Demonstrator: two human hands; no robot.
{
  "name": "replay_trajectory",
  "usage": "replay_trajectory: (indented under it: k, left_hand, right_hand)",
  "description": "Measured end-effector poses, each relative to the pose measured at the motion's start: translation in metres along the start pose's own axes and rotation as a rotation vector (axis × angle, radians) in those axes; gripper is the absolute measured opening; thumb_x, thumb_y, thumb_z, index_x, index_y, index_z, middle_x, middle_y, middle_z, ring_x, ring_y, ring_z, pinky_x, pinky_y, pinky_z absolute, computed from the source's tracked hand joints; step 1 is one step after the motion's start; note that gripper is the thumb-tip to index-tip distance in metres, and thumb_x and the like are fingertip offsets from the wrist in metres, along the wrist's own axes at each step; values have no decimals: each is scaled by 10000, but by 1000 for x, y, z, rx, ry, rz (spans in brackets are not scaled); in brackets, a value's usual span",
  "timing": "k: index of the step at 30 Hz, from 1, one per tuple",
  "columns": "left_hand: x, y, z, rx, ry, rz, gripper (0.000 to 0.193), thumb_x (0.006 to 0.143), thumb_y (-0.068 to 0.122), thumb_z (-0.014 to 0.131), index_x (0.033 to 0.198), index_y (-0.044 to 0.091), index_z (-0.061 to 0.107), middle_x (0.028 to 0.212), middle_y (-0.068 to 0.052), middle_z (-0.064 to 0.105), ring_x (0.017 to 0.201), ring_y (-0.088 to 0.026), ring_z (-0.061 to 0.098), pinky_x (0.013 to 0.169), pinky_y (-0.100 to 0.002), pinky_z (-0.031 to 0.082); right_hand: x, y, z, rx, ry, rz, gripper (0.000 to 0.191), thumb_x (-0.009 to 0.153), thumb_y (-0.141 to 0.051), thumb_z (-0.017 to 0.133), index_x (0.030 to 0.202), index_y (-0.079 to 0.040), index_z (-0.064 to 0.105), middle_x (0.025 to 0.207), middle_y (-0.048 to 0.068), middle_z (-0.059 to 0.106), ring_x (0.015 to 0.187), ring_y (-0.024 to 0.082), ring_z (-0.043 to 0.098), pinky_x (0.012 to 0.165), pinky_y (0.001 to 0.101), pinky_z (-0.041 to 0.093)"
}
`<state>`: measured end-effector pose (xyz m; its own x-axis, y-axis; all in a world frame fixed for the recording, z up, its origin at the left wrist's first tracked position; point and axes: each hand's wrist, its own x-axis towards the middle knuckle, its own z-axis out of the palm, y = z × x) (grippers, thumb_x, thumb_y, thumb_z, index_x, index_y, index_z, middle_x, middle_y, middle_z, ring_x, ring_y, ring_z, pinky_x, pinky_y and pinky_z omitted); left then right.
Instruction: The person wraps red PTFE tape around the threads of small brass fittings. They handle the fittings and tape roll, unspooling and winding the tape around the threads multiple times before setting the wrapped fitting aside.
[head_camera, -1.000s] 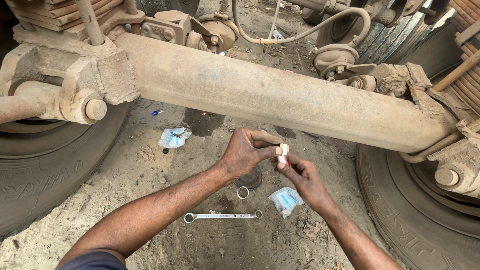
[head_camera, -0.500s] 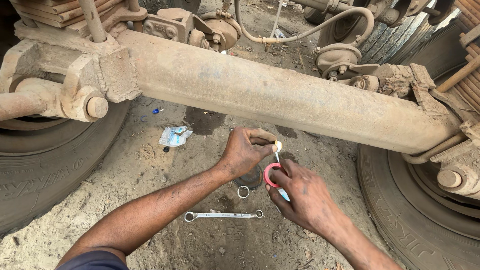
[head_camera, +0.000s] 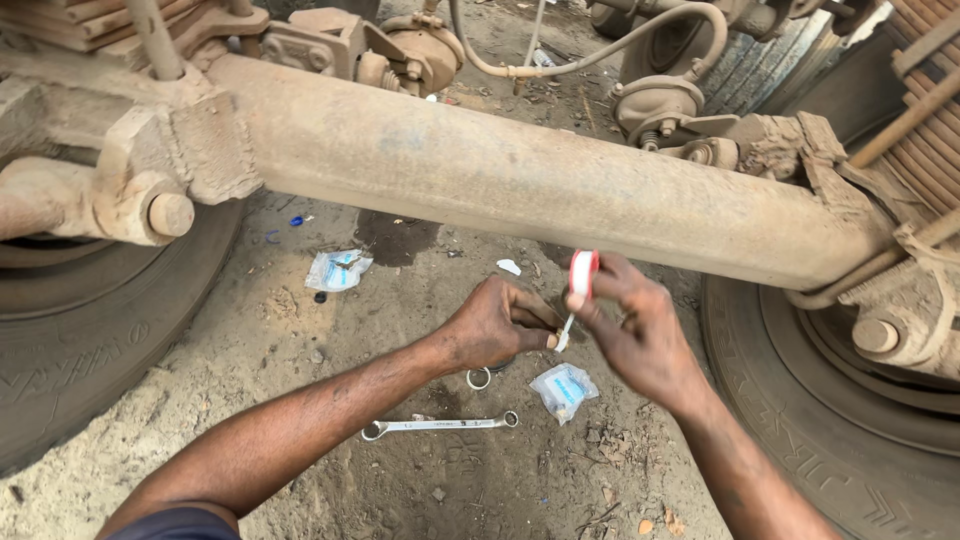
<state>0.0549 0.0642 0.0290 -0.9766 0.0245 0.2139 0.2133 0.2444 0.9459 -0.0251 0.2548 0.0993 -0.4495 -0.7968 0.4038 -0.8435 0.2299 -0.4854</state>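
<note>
Your right hand (head_camera: 640, 335) holds a small red and white roll of tape (head_camera: 583, 272) pinched upright between thumb and fingers, just below the big dusty axle beam (head_camera: 520, 175). A thin white strip of tape runs down from the roll to your left hand (head_camera: 495, 325), which is closed tight around a small part; the part itself is mostly hidden inside your fingers, so you cannot tell what it is. Both hands sit close together, almost touching, under the middle of the axle beam.

On the sandy ground below the axle beam, a small metal ring (head_camera: 479, 379) lies right under your left hand. A wrench (head_camera: 440, 425) with ring ends lies flat a little nearer to you than the metal ring. A clear plastic packet (head_camera: 563, 388) rests beneath your right hand, and another crumpled packet (head_camera: 338, 269) lies further out, close under the axle beam toward its left end. A tyre (head_camera: 80, 340) stands under the axle beam's left end and another tyre (head_camera: 830, 420) under its right end.
</note>
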Motion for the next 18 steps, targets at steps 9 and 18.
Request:
replay_trajectory:
  k: [9, 18]
  left_hand:
    - [-6, 15, 5, -85, -27, 40, 217, 836, 107, 822, 1033, 45, 758, 1022, -102, 804, 1033, -176, 779, 946, -332, 662]
    - [-5, 15, 3, -280, 29, 125, 240, 869, 92, 796, 1086, 0, 749, 1054, -157, 800, 1042, -203, 784, 937, -347, 677]
  right_hand:
    - [5, 46, 20, 480, 167, 316, 313, 1021, -328, 599, 1163, -103, 762, 1191, 137, 762, 1147, 259, 683, 1039, 507, 566]
    - [-5, 64, 36, 1023, 46, 621, 532, 1002, -426, 528, 1373, -60, 634, 1216, 192, 653, 1210, 298, 619, 1055, 528, 528]
